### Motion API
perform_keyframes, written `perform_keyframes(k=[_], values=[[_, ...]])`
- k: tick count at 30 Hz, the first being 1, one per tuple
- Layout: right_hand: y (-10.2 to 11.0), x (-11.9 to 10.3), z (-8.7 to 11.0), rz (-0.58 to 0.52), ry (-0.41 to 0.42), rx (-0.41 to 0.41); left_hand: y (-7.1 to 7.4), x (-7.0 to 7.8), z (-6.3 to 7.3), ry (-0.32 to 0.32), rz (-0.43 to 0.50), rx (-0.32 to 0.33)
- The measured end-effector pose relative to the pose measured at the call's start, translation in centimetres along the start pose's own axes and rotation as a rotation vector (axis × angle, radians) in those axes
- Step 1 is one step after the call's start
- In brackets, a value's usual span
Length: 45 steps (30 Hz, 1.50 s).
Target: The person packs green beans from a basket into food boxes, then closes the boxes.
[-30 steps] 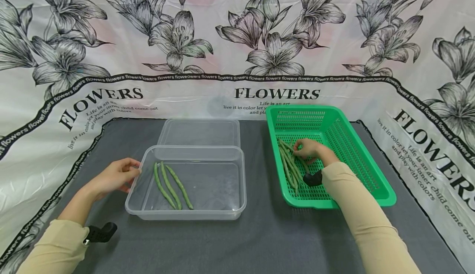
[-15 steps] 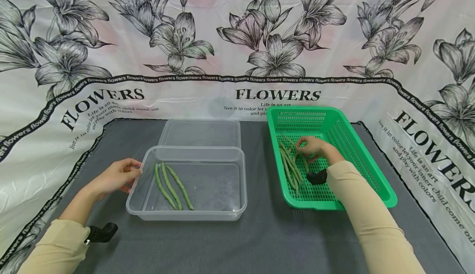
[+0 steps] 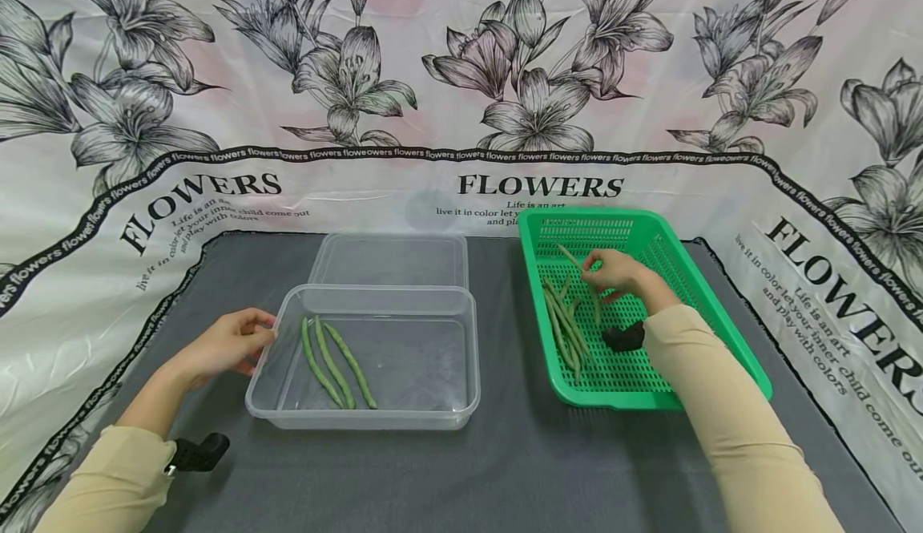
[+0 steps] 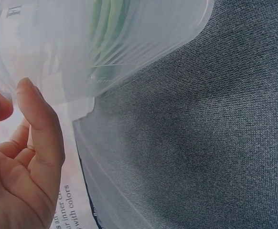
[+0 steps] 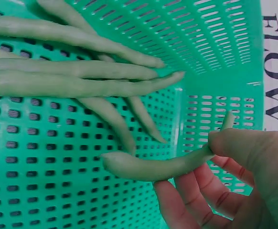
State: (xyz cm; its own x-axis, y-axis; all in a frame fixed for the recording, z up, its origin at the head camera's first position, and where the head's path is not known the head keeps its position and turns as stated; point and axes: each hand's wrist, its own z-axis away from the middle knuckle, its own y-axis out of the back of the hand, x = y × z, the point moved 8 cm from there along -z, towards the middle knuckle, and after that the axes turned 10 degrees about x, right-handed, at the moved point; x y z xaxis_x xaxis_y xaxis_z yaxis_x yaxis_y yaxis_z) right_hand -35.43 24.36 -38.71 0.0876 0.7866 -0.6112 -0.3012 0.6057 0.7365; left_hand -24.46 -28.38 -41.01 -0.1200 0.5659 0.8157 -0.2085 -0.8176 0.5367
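In the head view my right hand point(image 3: 616, 272) is over the green basket point(image 3: 710, 321), pinching one green bean point(image 5: 148, 168) between thumb and fingers. The right wrist view shows this bean curved, one end poking past the thumb. Several other green beans point(image 3: 566, 329) lie in a bunch along the basket's left side. At the left, my left hand point(image 3: 223, 345) holds the rim of the clear plastic container point(image 3: 360, 419), with thumb and index finger point(image 4: 38, 107) at its edge. Inside that container lie 3 green beans point(image 3: 335, 365), side by side and slanted.
A clear lid point(image 3: 389, 259) lies flat behind the container. Both containers stand on a grey cloth point(image 3: 497, 469). Behind them rises a white sheet point(image 3: 404, 116) printed with flowers and lettering. Grey cloth separates the container from the basket.
My right hand has drawn a bean up and away from the bunch, moving slightly right and toward the back of the basket. My left hand keeps its place at the container's rim.
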Motion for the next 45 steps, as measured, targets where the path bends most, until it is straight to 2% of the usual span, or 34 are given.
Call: perform_keyframes(k=[8,19,27,38,45], values=[[1.4,-2.0,0.1,-0.036,0.039,0.038,-0.1,-0.1,0.0,0.002,0.009,0.0],[2.3,-4.6,0.1,0.006,0.066,0.054,0.0,-0.1,0.0,-0.001,0.003,0.006],[2.9,-7.5,0.2,0.048,0.114,0.098,0.0,0.0,0.1,-0.006,-0.005,0.011],[0.9,-11.8,0.1,0.028,0.189,0.078,0.0,-0.1,0.0,-0.005,-0.002,0.006],[-1.0,-13.1,-0.6,0.06,0.167,0.065,0.0,0.1,0.0,-0.011,-0.004,0.004]])
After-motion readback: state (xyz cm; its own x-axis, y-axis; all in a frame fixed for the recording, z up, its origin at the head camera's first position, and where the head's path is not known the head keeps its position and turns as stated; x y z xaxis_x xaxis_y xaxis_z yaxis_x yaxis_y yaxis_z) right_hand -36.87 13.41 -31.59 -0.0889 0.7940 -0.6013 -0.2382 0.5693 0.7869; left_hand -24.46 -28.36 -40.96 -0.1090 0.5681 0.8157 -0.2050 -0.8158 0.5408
